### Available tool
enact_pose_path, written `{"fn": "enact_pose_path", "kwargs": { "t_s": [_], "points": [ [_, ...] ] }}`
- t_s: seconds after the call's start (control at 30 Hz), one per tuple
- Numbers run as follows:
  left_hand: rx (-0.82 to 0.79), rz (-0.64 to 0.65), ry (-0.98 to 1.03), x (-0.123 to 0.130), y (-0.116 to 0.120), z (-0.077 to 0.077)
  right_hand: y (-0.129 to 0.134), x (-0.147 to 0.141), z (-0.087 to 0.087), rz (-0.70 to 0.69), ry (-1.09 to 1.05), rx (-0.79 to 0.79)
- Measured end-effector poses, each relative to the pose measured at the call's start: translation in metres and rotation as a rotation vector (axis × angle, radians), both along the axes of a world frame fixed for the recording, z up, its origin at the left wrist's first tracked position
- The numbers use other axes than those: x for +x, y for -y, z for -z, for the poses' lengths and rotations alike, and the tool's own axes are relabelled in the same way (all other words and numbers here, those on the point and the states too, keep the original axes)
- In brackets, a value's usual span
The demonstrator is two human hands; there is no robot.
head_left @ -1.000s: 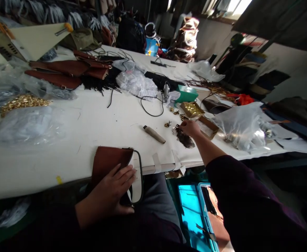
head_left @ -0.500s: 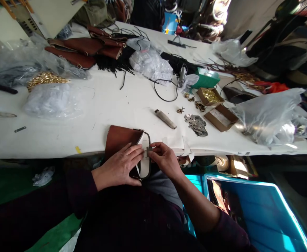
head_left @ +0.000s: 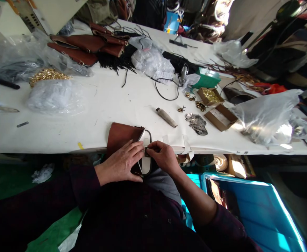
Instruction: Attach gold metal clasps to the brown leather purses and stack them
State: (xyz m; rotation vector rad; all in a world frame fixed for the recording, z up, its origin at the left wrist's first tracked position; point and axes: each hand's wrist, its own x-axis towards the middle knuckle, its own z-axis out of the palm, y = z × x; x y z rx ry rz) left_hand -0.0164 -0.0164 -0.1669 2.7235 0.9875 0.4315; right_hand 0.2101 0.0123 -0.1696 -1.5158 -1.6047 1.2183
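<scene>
A brown leather pouch (head_left: 123, 134) lies over the table's front edge, its pale-lined flap (head_left: 146, 164) with a dark rim turned to the right. My left hand (head_left: 122, 161) rests flat across the pouch, fingers stretched out and thumb apart near its lower edge. Between the thumb and forefinger of my right hand (head_left: 164, 155) is a small flat metal plate (head_left: 146, 152), pressed against the pale lining. The fingertips partly cover this plate. To the right on the table lies a pile of similar silvery metal plates (head_left: 196, 123).
A cloth-wrapped tool (head_left: 166, 117) lies ahead of my hands. Cardboard boxes (head_left: 220, 117), brass fittings (head_left: 181, 109) and a plastic bag (head_left: 269, 113) are to the right. Brown leather bags (head_left: 77, 43) lie at the back left. A blue bin (head_left: 263, 206) stands below the table, right.
My right hand has moved slightly left with the metal plate, closer to my left fingers. The whole view has shifted a little; my left hand stays on the pouch.
</scene>
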Motion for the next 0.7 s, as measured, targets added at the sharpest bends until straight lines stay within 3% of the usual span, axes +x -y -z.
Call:
{"fn": "enact_pose_path", "kwargs": {
  "t_s": [0.27, 0.5, 0.7],
  "points": [
    [-0.021, 0.016, -0.02, -0.001, -0.001, 0.0, -0.009, 0.002, 0.0, -0.022, 0.034, -0.016],
    [-0.009, 0.017, -0.05, 0.0, -0.003, 0.0, -0.012, 0.0, -0.004, -0.104, 0.276, 0.192],
    [-0.015, 0.018, -0.082, 0.002, -0.004, -0.004, -0.013, 0.006, -0.008, -0.185, 0.273, 0.171]
  ]
}}
